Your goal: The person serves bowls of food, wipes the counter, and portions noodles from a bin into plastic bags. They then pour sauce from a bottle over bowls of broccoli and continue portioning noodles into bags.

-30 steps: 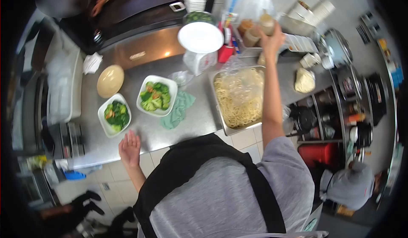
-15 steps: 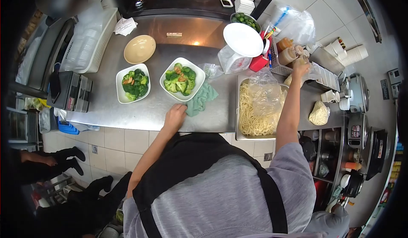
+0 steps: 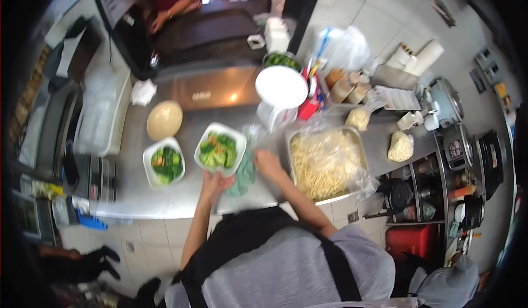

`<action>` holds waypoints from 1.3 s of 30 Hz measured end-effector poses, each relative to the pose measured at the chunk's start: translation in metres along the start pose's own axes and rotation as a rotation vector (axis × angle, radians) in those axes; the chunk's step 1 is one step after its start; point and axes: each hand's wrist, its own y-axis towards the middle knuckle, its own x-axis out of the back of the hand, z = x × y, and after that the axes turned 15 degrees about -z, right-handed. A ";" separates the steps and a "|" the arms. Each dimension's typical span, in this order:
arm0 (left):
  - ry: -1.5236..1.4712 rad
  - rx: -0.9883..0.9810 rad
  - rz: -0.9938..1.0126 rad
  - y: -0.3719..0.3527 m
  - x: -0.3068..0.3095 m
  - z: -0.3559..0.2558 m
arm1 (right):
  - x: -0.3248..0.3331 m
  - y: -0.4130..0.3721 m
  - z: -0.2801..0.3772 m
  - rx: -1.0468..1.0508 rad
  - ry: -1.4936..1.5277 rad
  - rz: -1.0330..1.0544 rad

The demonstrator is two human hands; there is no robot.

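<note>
My left hand (image 3: 216, 183) is closed at the near rim of a white square bowl (image 3: 241, 137) holding broccoli (image 3: 219, 150) with small orange-brown pieces. Beside it, to the right, a crumpled green cloth (image 3: 242, 180) lies on the steel counter. My right hand (image 3: 266, 164) is just right of the cloth, between the bowl and the noodle tray; its fingers are curled but smeared by motion. A second white bowl (image 3: 148, 171) of broccoli stands to the left, with a tan round bowl (image 3: 164, 120) behind it.
Right of my hands sits a metal tray (image 3: 360, 143) of noodles under clear plastic. Behind are a scale with a white plate (image 3: 281, 87), a basket of sauce bottles (image 3: 342, 90) and bagged noodles (image 3: 400, 146). A person's arm (image 3: 177, 10) shows beyond the pass; other people stand behind me.
My right hand has come back from the sauce bottles to beside the green cloth. My left hand has moved from the counter by the cloth to the bowl's near rim. The camera view has shifted.
</note>
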 end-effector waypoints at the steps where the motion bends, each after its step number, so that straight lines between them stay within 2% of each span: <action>1: -0.038 -0.063 -0.016 0.006 0.001 0.010 | 0.006 -0.002 -0.005 -0.007 0.017 0.010; 2: 0.020 -0.060 -0.058 0.007 0.003 0.011 | 0.013 -0.003 -0.010 -0.015 0.038 0.029; 4: 0.137 -0.048 -0.129 0.008 0.016 0.009 | 0.041 -0.004 -0.024 0.078 0.263 -0.036; 7: 0.256 -0.024 -0.152 -0.008 0.033 -0.007 | 0.046 0.000 -0.047 -0.103 0.682 -0.332; 8: 0.287 -0.015 -0.130 -0.012 0.042 -0.010 | 0.039 0.007 -0.055 -0.269 0.830 -0.256; 11: 0.367 0.027 -0.068 -0.021 0.058 -0.020 | 0.002 0.019 -0.033 -0.123 0.735 -0.439; 13: 0.398 0.054 -0.033 -0.026 0.061 -0.030 | -0.002 0.019 0.009 -0.021 0.550 -0.373; 17: 0.494 0.105 0.024 -0.023 0.071 -0.038 | -0.024 0.037 0.056 0.087 0.590 -0.325; 21: 0.461 0.107 0.033 -0.024 0.069 -0.037 | -0.026 0.047 0.064 0.184 0.458 -0.232; 24: 0.402 0.105 0.014 -0.027 0.066 -0.033 | -0.034 0.050 0.046 0.377 0.527 -0.304; 27: 0.358 0.120 0.001 -0.028 0.067 -0.027 | -0.021 0.039 0.032 0.330 0.545 -0.200; 30: 0.339 0.108 -0.006 -0.030 0.064 -0.025 | 0.007 0.031 0.018 0.247 0.427 0.198; 33: 0.333 0.120 -0.017 -0.031 0.063 -0.022 | 0.008 0.035 0.018 0.155 0.499 0.232; 36: 0.308 0.124 -0.030 -0.030 0.061 -0.021 | -0.030 0.040 0.025 0.163 0.673 -0.128; 39: 0.259 0.080 -0.040 -0.026 0.058 -0.015 | -0.035 0.029 0.024 0.226 0.590 -0.242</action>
